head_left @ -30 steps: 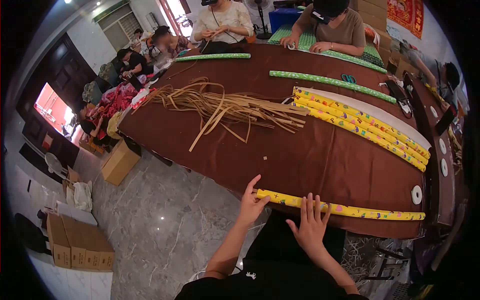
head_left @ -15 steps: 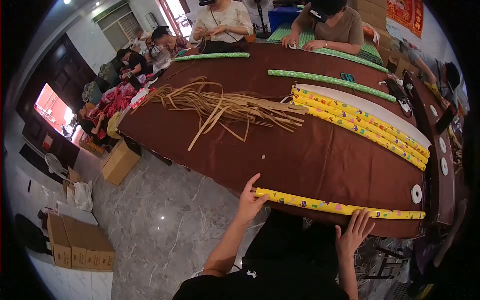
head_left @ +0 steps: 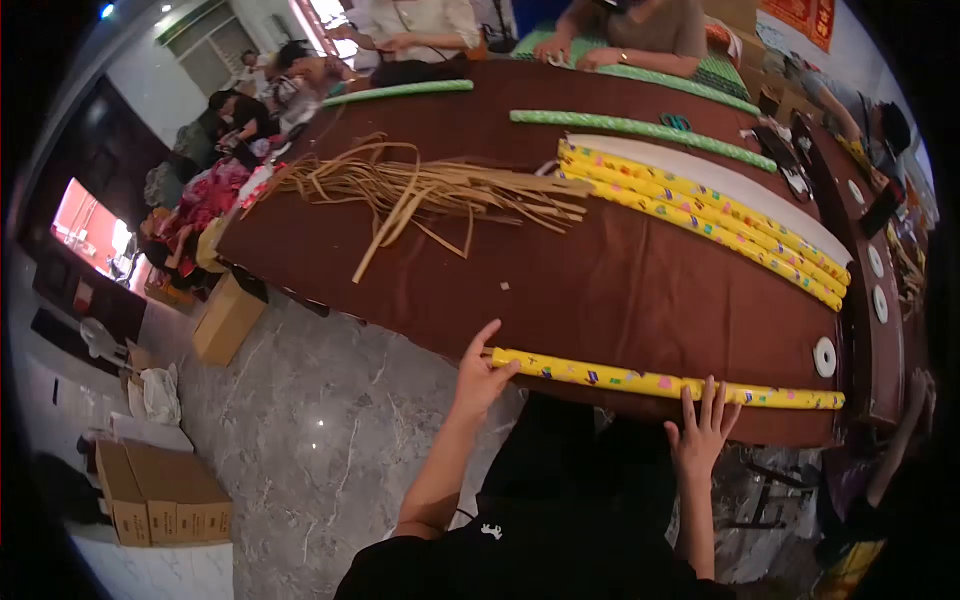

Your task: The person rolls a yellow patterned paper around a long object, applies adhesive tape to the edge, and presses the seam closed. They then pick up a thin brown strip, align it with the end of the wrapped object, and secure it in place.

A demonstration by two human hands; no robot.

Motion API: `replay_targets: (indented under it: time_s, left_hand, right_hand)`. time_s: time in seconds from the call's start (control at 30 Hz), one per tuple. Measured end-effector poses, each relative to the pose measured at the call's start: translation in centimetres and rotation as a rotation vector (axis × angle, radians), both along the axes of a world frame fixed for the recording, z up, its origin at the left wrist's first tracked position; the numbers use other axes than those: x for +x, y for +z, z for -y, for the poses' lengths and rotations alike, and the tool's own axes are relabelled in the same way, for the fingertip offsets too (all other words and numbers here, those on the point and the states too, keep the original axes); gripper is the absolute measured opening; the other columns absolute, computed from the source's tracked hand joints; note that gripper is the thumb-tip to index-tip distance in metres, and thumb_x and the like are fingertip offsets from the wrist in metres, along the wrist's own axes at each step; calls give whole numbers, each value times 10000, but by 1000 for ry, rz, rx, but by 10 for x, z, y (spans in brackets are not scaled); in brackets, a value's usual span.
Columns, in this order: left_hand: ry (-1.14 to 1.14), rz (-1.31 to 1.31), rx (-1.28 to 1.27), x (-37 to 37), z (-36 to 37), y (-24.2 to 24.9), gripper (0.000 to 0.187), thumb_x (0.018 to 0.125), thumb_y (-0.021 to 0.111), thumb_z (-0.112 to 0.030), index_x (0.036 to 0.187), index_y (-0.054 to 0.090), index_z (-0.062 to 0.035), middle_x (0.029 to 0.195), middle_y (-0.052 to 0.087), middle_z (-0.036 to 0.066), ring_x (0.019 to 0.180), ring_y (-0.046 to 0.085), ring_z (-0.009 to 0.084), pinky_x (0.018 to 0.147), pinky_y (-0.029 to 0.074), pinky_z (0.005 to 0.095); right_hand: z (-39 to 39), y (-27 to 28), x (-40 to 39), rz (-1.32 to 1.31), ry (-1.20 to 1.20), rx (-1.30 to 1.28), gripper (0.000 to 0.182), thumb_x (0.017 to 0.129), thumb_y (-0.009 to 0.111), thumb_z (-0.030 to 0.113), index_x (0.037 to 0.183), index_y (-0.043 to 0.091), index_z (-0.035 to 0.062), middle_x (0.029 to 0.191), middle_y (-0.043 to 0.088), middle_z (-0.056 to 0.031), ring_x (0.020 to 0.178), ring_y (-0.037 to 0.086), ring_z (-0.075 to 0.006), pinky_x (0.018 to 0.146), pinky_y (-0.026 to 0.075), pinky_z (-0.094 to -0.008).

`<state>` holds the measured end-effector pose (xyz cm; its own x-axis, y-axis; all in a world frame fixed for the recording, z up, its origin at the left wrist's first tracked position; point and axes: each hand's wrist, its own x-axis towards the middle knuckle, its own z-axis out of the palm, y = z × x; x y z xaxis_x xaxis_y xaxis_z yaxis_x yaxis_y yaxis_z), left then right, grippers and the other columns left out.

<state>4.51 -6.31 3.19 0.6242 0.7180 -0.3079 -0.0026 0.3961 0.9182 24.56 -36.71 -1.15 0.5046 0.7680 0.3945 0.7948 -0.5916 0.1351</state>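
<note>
A long yellow patterned roll (head_left: 620, 379) lies along the near edge of the brown-covered table (head_left: 450, 300). At its left end is my left hand (head_left: 482, 378), thumb and index finger spread around the tip, where a thin brown strip seems to stick out. My right hand (head_left: 704, 425) rests on the roll's right half with its fingers spread. Farther back lie several yellow rolls (head_left: 700, 212) side by side, beside a heap of flat brown strips (head_left: 430, 192).
Green rolls (head_left: 640, 136) lie across the far side, near teal-handled scissors (head_left: 676, 122). A white tape roll (head_left: 824, 357) is at the right. Co-workers sit behind the table; one co-worker's hands (head_left: 580, 55) touch a green roll. Cardboard boxes (head_left: 165, 495) stand on the left.
The camera view has shifted, so the table and rolls appear higher and slightly left. Both my hands remain at the near yellow roll, with the right fingers farther over it.
</note>
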Motion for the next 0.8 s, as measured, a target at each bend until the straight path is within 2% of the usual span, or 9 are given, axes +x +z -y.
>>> replay_targets:
  time_s: [0.07,0.13,0.23,0.3,0.43,0.53,0.63,0.73,0.8]
  left_hand:
    - [81,-17,100,6,2,-4,709,853,655,78,1476,363,-91,835,557,4,542,413,15,457,339,155]
    - [17,35,84,1,-5,-13,716,842,659,88,1469,389,-127,879,582,7,574,448,14,481,343,163]
    - [12,8,111,2,-3,-9,701,846,648,97,1466,390,-104,875,572,6,561,419,9,462,317,161]
    - [22,-17,121,4,-1,-5,687,854,635,102,1465,389,-91,866,565,5,547,399,3,449,299,157]
    - [27,9,112,3,-4,-12,677,869,615,111,1472,379,-88,860,552,12,532,392,-3,434,283,151]
    - [46,-1,109,3,-3,-12,680,867,616,112,1473,377,-86,862,556,14,526,394,-3,426,289,150]
    - [43,8,106,2,-3,-11,687,864,622,110,1474,374,-87,859,569,15,519,395,-1,420,296,150]
    - [23,18,91,0,-4,-14,704,864,628,102,1483,354,-89,844,588,14,521,401,4,437,312,147]
    - [-2,41,82,0,-2,-9,687,882,605,87,1491,342,-90,826,574,10,533,417,13,458,321,151]
  right_hand:
    - [11,0,8,-42,-51,-5,615,933,493,526,1451,451,199,1570,275,-158,1459,215,-375,1160,120,-620]
    - [25,-1,16,-39,-94,64,646,925,491,539,1472,421,203,1568,275,-167,1457,215,-380,1160,138,-599]
    - [45,1,23,-28,-233,35,639,961,418,564,1495,392,215,1581,247,-161,1457,214,-381,1156,141,-587]
    - [48,4,23,-83,-283,123,642,967,425,546,1501,379,193,1581,235,-179,1457,210,-385,1156,140,-584]
    - [38,10,17,-319,-248,415,612,969,530,325,1502,340,89,1586,205,-190,1469,172,-374,1172,119,-540]
    - [15,18,10,-402,-203,560,657,940,598,249,1499,317,48,1575,230,-190,1463,195,-366,1174,130,-522]
    - [-9,20,10,-408,-172,580,670,938,607,265,1498,315,44,1568,252,-186,1458,213,-360,1170,144,-521]
    - [-21,12,13,-294,-298,419,617,931,626,294,1449,409,39,1516,364,-177,1438,265,-363,1162,162,-523]
    - [-22,9,16,-260,-302,441,602,930,626,319,1427,440,34,1495,400,-170,1431,288,-350,1162,166,-519]
